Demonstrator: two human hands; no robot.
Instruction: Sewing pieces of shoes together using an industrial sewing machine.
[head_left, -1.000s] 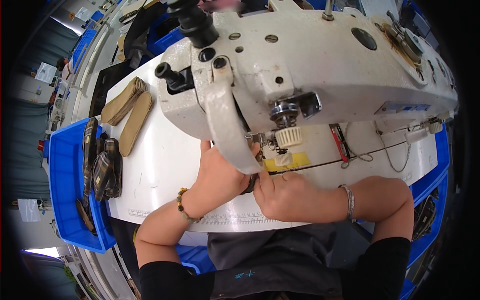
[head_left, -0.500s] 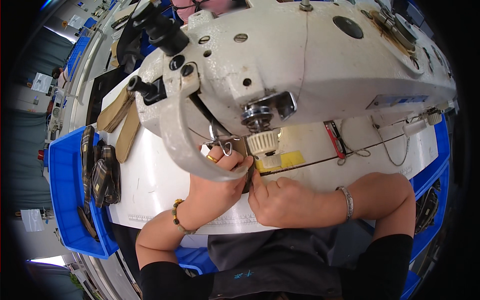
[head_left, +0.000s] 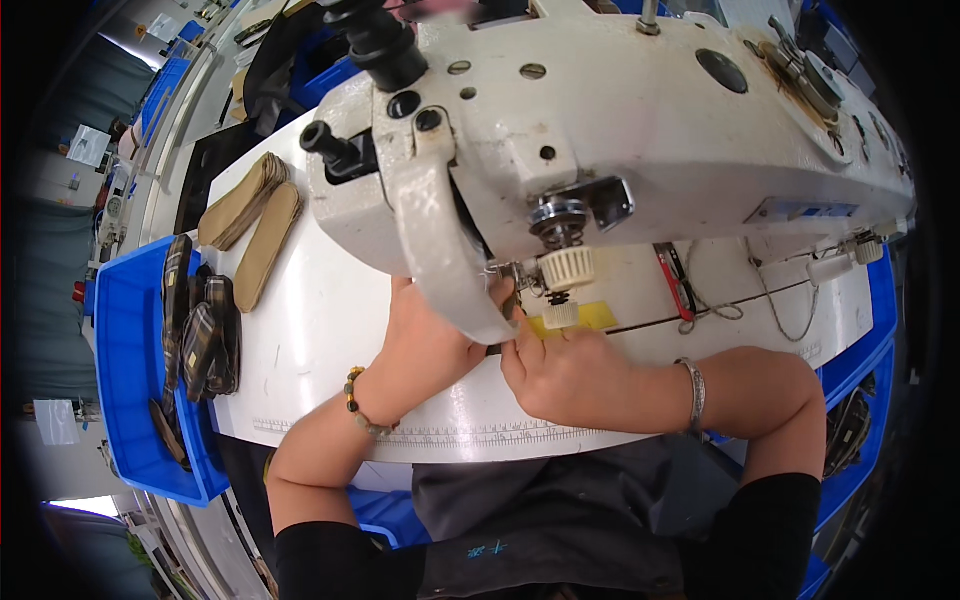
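A white sewing machine spans the view above my hands. My left hand is closed beside the needle area, its fingertips partly hidden behind the machine's curved white lever. Between my hands a small part of a dark brown zipper piece shows; the rest is covered by fingers and machine. My right hand has its fingers curled, with thumb and index finger pinching the near right edge of that piece. The needle itself is hidden.
Brown shoe-sole-shaped pieces lie on the white tabletop at left. A blue bin holds plaid pouches. Right of the needle area are a yellow strip, a red cutter and a cord. More blue bins stand at right.
My head view has shifted, so the machine appears further right. My left fingers have moved in further behind the lever, and less of the zipper piece shows. My right hand keeps its pinch.
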